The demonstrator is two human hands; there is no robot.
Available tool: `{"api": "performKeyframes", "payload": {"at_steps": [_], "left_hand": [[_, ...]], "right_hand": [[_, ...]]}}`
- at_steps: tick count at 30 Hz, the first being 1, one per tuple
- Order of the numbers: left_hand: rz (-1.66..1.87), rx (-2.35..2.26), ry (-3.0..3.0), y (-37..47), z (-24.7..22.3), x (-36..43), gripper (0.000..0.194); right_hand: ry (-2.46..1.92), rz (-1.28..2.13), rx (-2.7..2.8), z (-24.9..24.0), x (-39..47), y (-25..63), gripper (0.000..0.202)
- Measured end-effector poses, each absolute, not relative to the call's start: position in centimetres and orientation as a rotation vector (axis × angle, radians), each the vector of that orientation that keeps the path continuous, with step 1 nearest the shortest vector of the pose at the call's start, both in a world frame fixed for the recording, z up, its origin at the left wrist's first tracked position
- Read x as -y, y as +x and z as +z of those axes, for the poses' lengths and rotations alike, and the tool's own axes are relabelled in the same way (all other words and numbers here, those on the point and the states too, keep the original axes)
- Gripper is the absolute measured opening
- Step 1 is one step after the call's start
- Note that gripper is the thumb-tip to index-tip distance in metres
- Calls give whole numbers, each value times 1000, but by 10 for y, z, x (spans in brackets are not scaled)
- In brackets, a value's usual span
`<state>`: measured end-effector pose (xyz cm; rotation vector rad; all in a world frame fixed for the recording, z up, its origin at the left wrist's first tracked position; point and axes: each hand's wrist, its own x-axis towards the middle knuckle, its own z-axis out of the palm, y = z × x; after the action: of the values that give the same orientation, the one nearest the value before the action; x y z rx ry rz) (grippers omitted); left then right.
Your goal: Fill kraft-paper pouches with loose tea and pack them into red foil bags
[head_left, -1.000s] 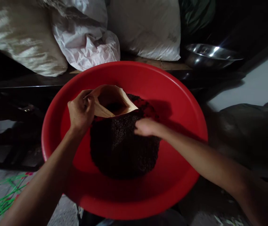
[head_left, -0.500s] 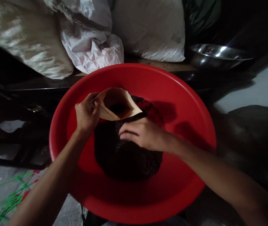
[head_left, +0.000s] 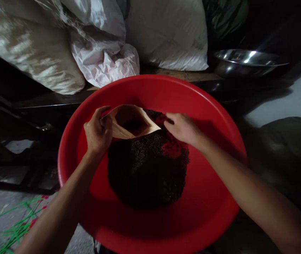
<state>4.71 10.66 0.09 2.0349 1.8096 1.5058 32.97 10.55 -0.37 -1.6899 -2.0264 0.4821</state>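
Note:
A large red plastic basin (head_left: 205, 169) holds a heap of dark, crumbly loose material (head_left: 147, 173) whose kind I cannot tell. Above the far part of the heap is a tan paper bag (head_left: 119, 132), its mouth spread wide and something dark inside. My left hand (head_left: 98, 132) pinches the bag's left edge between thumb and fingers. To the right of the bag's corner, my right hand (head_left: 182, 128) hovers over the far right edge of the heap, fingers curled together. Whatever those fingertips may hold is hidden.
Behind the basin, bulging white sacks (head_left: 168, 35) and a crumpled white bag (head_left: 108, 63) rest on a dark ledge. A shiny metal bowl (head_left: 245, 67) stands at the back right. Green sticks with red tips (head_left: 20, 224) lie on the floor at lower left.
My right hand has moved away from the middle of the heap, up and to the right, past the bag's corner. My left hand still grips the bag in nearly the same place.

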Motion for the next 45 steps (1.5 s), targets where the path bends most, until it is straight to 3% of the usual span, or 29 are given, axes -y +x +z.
{"api": "performKeyframes", "payload": {"at_steps": [4, 8, 11, 16, 21, 25, 33, 38, 45], "left_hand": [[1603, -1803, 2073, 48, -1, -101, 43], [1667, -1706, 2111, 49, -1, -97, 36], [1681, -1699, 2061, 49, 0, -98, 36], [1689, -1677, 1954, 49, 3, -105, 39], [1604, -1460, 1961, 50, 7, -114, 50], [1584, -1485, 1953, 50, 7, -117, 52], [1585, -1380, 1867, 33, -4, -119, 54], [1560, -1387, 1867, 32, -2, -114, 55], [1499, -1406, 1991, 38, 2, -111, 46]], "right_hand": [[-1929, 703, 2619, -37, -105, 320, 41], [-1800, 771, 2684, -78, -93, 292, 72], [-1589, 870, 2743, -93, -79, 272, 80], [-1422, 971, 2765, -89, -65, 261, 69], [-1532, 592, 2584, -94, -115, 255, 65], [-1531, 687, 2648, -114, -152, 221, 62], [-1385, 462, 2678, -142, -103, 174, 50], [-1374, 463, 2697, -123, -82, 190, 37], [-915, 465, 2640, -62, -46, 223, 21]]}}
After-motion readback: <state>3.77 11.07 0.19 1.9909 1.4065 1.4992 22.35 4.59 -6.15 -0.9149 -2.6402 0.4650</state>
